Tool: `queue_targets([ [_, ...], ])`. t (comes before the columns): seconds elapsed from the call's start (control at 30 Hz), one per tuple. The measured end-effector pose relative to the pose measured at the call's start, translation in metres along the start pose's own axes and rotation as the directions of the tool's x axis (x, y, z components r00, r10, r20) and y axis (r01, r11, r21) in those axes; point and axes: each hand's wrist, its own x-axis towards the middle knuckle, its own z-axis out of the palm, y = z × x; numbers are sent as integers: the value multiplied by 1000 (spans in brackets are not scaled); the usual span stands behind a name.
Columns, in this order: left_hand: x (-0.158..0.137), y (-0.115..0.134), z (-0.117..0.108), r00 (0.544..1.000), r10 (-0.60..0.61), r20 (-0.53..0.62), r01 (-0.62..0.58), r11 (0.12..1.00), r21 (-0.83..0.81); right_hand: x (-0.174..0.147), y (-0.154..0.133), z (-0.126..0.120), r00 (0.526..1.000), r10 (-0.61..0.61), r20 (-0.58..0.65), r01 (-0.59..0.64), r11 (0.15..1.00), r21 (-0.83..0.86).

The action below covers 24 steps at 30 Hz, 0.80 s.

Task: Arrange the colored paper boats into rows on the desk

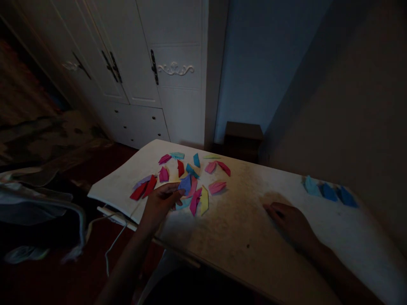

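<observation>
My left hand (163,201) pinches a purple folded paper piece (185,185) between thumb and fingers, over the left part of the table. Around it lie more folded paper pieces: a pink one (218,187), a magenta one (195,202), a yellow one (204,200), a teal one (192,170) and a red one (180,168), among several others. Partly behind the left hand's fingers is a light blue piece (183,204). My right hand (291,222) rests on the table with its fingers curled closed; I see nothing in it.
At the table's (229,228) far right edge stand a light turquoise piece (312,186) and two blue pieces (329,192). A white wardrobe (178,106) and a brown box-like stand (244,130) are behind the table. A white cable (111,245) hangs off its left side. The light is dim.
</observation>
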Motion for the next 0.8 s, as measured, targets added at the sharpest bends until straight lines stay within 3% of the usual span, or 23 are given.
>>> queue_targets([
  [0.2,11,24,63,970,-25,240,58,989,-133,0,-2,1,999,-43,-21,42,999,-18],
  [0.43,19,70,169,833,53,551,59,981,-184,5,0,4,997,-68,-38,66,997,-42],
  [0.53,27,77,218,793,83,604,35,983,-181,7,1,4,996,-69,-59,65,996,-67],
  [0.63,41,70,264,808,-24,589,78,995,-67,7,1,5,996,-62,-58,57,995,-77],
  [0.8,53,51,324,763,-106,637,51,993,104,9,2,4,997,-51,-51,47,995,-85],
])
